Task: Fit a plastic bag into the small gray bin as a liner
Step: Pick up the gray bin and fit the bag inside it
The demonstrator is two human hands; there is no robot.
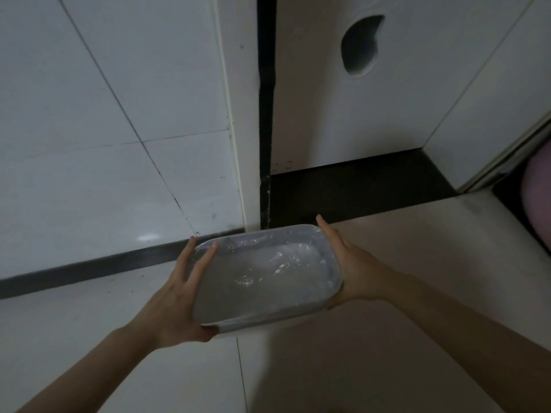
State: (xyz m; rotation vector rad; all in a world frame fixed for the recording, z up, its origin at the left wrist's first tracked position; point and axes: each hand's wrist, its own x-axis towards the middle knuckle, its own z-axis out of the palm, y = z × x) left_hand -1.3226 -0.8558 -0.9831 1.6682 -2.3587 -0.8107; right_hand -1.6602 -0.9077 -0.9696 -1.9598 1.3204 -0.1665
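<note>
The small gray bin (336,268) is seen from above, low in the middle of the view, over the floor. A clear, crinkled plastic bag (268,272) lines its inside and folds over the rim. My left hand (182,290) presses flat against the bin's left side, thumb under the near corner, fingertips over the rim. My right hand (346,263) lies flat along the right side. Both hands hold the bin between them.
A white tiled wall (104,129) with a dark skirting strip (89,265) stands to the left. A white cabinet door (357,99) with an oval cut-out handle is ahead, above a dark recessed base (357,186). A pinkish object (536,201) shows at the right edge.
</note>
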